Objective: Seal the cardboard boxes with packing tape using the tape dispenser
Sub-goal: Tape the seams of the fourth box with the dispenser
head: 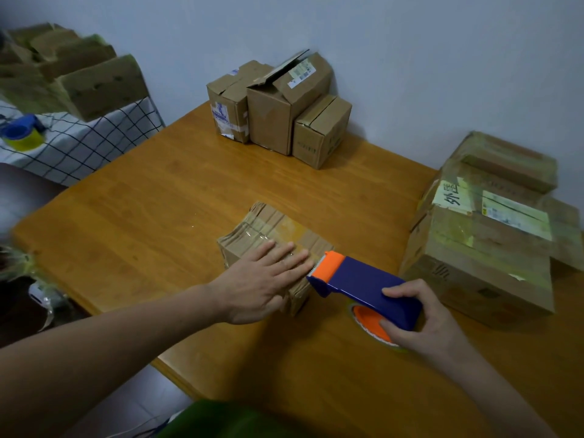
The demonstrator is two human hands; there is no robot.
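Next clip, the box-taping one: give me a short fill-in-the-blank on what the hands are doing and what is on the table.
The left hand lies flat on the small box; the tape dispenser is gripped by the ____. The dispenser is blue and ____. By the wall, ____ more boxes stand grouped on the table.
Missing words: right hand; orange; three.

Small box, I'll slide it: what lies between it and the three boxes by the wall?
Only bare table, from small box to three boxes, in the head view.
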